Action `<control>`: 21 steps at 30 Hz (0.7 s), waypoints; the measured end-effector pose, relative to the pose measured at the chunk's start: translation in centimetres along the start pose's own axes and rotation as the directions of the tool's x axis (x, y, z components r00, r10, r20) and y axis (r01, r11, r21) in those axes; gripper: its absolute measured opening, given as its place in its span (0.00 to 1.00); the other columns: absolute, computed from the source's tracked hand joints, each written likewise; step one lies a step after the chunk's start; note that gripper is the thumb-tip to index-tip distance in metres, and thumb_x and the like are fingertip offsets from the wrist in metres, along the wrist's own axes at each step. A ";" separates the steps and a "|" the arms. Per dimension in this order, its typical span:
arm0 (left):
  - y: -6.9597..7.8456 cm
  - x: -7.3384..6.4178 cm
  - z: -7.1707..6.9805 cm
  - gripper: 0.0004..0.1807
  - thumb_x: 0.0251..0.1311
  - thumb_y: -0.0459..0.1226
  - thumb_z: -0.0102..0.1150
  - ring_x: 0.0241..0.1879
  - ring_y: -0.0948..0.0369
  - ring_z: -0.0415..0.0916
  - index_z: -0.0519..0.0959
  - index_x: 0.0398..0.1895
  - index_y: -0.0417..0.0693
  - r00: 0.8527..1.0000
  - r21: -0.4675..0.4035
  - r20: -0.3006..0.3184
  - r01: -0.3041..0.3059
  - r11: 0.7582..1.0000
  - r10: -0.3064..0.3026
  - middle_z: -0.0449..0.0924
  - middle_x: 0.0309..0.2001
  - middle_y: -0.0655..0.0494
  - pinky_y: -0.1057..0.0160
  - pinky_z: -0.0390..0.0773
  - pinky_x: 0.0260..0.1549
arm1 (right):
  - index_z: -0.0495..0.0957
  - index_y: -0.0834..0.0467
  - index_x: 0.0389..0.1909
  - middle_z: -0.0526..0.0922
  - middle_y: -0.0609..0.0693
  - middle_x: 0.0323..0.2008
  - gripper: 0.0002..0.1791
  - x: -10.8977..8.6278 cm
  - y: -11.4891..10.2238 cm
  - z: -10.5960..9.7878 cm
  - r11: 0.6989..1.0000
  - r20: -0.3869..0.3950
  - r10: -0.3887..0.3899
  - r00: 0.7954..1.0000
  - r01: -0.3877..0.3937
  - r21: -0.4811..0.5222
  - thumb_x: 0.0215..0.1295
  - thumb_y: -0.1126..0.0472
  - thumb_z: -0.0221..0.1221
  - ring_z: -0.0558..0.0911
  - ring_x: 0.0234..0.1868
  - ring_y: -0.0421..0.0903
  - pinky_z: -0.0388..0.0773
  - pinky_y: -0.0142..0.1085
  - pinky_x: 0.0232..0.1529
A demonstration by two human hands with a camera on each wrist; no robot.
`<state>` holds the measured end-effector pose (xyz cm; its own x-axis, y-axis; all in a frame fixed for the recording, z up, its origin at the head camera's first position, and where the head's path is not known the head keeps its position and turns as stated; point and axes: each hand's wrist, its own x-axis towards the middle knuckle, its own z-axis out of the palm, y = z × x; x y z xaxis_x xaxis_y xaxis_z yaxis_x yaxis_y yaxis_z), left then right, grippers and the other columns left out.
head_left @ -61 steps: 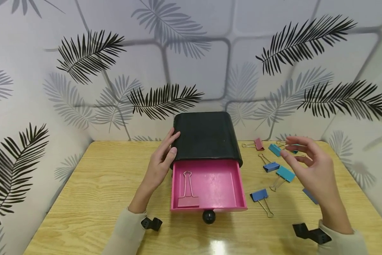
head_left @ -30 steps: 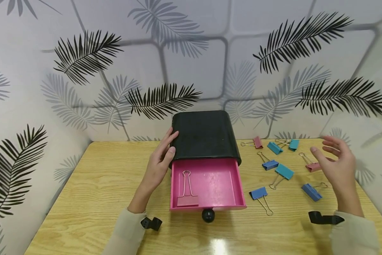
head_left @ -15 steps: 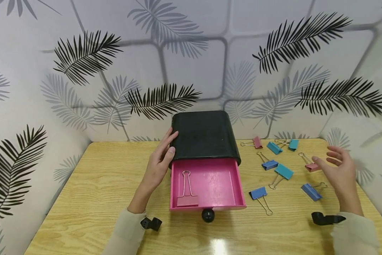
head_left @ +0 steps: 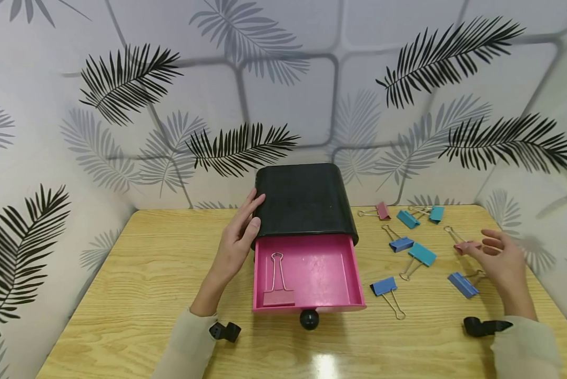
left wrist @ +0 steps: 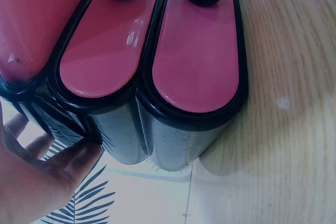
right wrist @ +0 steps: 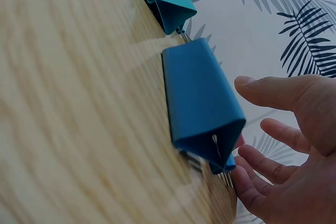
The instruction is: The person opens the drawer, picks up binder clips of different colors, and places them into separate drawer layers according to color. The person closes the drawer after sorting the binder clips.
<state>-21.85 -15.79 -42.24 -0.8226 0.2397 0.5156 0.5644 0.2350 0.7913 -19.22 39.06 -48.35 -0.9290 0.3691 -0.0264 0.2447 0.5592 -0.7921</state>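
My left hand (head_left: 236,237) rests against the left side of a black drawer box (head_left: 302,200), fingers fairly straight along its wall. In the left wrist view its fingertips touch the black casing (left wrist: 144,135) beside pink drawer fronts (left wrist: 199,61). The top pink drawer (head_left: 323,273) is pulled out and holds a pink binder clip (head_left: 279,298). My right hand (head_left: 503,263) is at another pink binder clip (head_left: 461,247) on the table, thumb overlapping it. In the right wrist view thumb and fingers stand apart, with a blue binder clip (right wrist: 202,95) in front hiding most of the pink one.
Several binder clips lie right of the box: teal ones (head_left: 423,254), blue ones (head_left: 384,287) and a pink one (head_left: 383,211) near the back edge. The wooden table (head_left: 155,263) meets a leaf-patterned backdrop (head_left: 283,95). A black knob (head_left: 309,319) sticks out of the drawer front.
My right hand moved right and then down, from above the clips to the right-hand pink binder clip. The left hand, box and drawer have stayed in place.
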 end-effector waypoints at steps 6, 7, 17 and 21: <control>0.0 0.0 0.0 0.26 0.79 0.39 0.45 0.78 0.60 0.52 0.66 0.78 0.54 1.000 -0.006 -0.001 0.002 1.000 -0.002 0.53 0.81 0.59 0.53 0.61 0.72 | 0.56 0.69 0.77 0.65 0.76 0.68 0.47 0.0 0.5 -0.2 0.999 0.044 -0.031 0.999 0.033 -0.039 0.71 0.43 0.61 0.68 0.63 0.69 0.69 0.25 0.33; -0.1 0.0 0.0 0.26 0.79 0.39 0.45 0.78 0.60 0.52 0.66 0.78 0.54 1.000 -0.006 0.000 0.003 1.000 -0.003 0.53 0.81 0.59 0.53 0.61 0.72 | 0.57 0.70 0.76 0.66 0.76 0.67 0.46 0.1 0.5 -0.2 0.998 0.052 -0.046 0.998 0.049 -0.050 0.71 0.44 0.61 0.69 0.62 0.69 0.68 0.24 0.32; 0.0 0.1 -0.1 0.26 0.79 0.38 0.45 0.79 0.60 0.51 0.66 0.78 0.54 1.000 -0.004 -0.002 -0.003 1.000 0.003 0.53 0.81 0.58 0.51 0.60 0.73 | 0.61 0.73 0.73 0.70 0.76 0.63 0.43 0.5 0.7 0.0 0.992 0.083 -0.066 0.994 0.075 -0.101 0.71 0.46 0.62 0.70 0.60 0.70 0.68 0.27 0.34; 0.0 0.0 0.0 0.26 0.79 0.37 0.45 0.79 0.60 0.51 0.66 0.78 0.54 1.000 -0.014 0.002 -0.003 1.000 0.003 0.52 0.81 0.58 0.52 0.60 0.73 | 0.64 0.74 0.71 0.72 0.76 0.61 0.42 0.4 0.9 0.1 0.993 0.075 -0.059 0.995 0.067 -0.102 0.71 0.47 0.63 0.72 0.58 0.70 0.70 0.27 0.32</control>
<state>-21.86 -15.81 -42.20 -0.8210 0.2419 0.5171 0.5656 0.2209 0.7946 -19.40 39.62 -49.12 -0.9601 0.2784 -0.0255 0.2092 0.6550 -0.7261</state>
